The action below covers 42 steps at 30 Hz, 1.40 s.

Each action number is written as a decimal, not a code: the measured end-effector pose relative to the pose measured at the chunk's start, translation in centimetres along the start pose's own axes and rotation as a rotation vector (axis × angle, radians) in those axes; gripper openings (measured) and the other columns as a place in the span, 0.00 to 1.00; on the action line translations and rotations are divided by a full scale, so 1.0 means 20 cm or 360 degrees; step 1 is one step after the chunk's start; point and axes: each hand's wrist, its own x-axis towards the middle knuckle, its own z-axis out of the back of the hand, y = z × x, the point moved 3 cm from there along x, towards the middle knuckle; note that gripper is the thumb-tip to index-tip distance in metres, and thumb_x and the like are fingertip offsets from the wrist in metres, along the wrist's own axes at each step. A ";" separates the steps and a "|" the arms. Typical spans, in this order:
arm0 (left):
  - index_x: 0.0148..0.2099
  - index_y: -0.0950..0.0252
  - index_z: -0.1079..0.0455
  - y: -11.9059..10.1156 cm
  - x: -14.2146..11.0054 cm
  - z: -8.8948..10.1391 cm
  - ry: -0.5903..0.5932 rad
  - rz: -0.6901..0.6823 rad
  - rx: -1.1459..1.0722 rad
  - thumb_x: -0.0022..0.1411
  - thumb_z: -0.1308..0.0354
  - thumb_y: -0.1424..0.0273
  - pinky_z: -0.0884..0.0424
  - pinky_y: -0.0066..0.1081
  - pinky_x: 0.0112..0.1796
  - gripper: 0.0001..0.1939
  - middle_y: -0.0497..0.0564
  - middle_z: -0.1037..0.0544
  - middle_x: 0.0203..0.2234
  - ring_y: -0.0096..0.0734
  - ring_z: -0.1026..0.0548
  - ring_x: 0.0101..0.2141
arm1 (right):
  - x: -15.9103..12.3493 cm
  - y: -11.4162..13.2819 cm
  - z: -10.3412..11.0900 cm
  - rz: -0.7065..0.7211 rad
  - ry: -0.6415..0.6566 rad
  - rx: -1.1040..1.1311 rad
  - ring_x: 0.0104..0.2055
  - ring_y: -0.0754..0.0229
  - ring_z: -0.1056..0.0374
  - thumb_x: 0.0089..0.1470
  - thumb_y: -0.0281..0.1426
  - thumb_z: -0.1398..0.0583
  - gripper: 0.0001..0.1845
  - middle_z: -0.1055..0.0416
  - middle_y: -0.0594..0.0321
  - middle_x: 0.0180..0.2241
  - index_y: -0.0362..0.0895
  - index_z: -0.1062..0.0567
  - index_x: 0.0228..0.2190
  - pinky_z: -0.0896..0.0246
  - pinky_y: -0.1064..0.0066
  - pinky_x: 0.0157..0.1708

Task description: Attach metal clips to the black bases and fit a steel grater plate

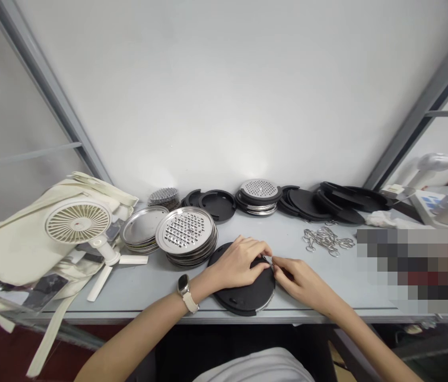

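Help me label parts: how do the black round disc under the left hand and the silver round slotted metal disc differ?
The black round disc is matte; the silver round slotted metal disc is shiny. The black disc lies under the left hand; the silver disc sits untouched atop a stack. Both are round.

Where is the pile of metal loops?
In the head view, the pile of metal loops lies right of centre on the tabletop, beyond the right hand and in front of the black round pieces.
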 end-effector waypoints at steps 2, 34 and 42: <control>0.43 0.62 0.36 0.00 0.00 0.00 0.0008 0.0002 0.0015 0.61 0.44 0.74 0.39 0.34 0.46 0.08 0.49 0.25 0.38 0.34 0.28 0.43 | 0.00 0.00 0.00 -0.0005 -0.0010 -0.0006 0.23 0.62 0.40 0.61 0.31 0.54 0.15 0.34 0.66 0.21 0.44 0.35 0.25 0.48 0.73 0.25; 0.42 0.63 0.36 0.02 0.00 -0.01 -0.0012 -0.0014 0.0002 0.63 0.46 0.73 0.39 0.34 0.48 0.05 0.49 0.25 0.38 0.33 0.29 0.42 | 0.00 0.00 0.00 -0.0028 -0.0022 0.0146 0.23 0.61 0.39 0.65 0.38 0.56 0.20 0.34 0.65 0.22 0.46 0.36 0.25 0.45 0.71 0.27; 0.42 0.63 0.36 0.02 0.00 -0.01 -0.0006 -0.0008 -0.0041 0.62 0.46 0.75 0.37 0.33 0.47 0.06 0.49 0.26 0.37 0.32 0.28 0.41 | 0.00 0.00 0.00 -0.0057 -0.0061 0.0169 0.23 0.62 0.40 0.65 0.39 0.56 0.21 0.35 0.67 0.21 0.46 0.38 0.23 0.46 0.72 0.25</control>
